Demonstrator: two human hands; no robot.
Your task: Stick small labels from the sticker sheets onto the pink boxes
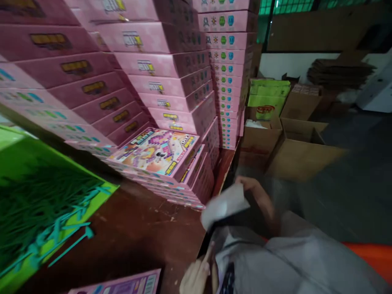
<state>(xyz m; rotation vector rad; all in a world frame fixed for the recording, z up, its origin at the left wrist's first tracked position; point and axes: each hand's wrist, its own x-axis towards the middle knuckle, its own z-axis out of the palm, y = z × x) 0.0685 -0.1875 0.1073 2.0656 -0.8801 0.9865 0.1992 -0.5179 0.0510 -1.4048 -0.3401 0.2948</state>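
Observation:
My right hand [260,198], smeared by motion, curls around a whitish, rounded, smooth object [225,204] over the table edge, close to my lap. The blur hides what kind of object it is. Low in the picture, my left hand [196,277] is beside the table edge with its fingers bent together. Whatever those fingers hold, if anything, cannot be made out. Left of it, a pink and purple printed box [122,284] lies partly out of view. Beyond both hands, a pink box with a colourful printed lid [159,151] tops a low stack.
Tall stacks of pink boxes [150,65] rise at the back of the brown table [134,228]. At left, a lime-green box [107,192] holds dark green strips, with teal strips [72,245] along its edge. Open cartons [301,159] stand on the floor [346,192] at right.

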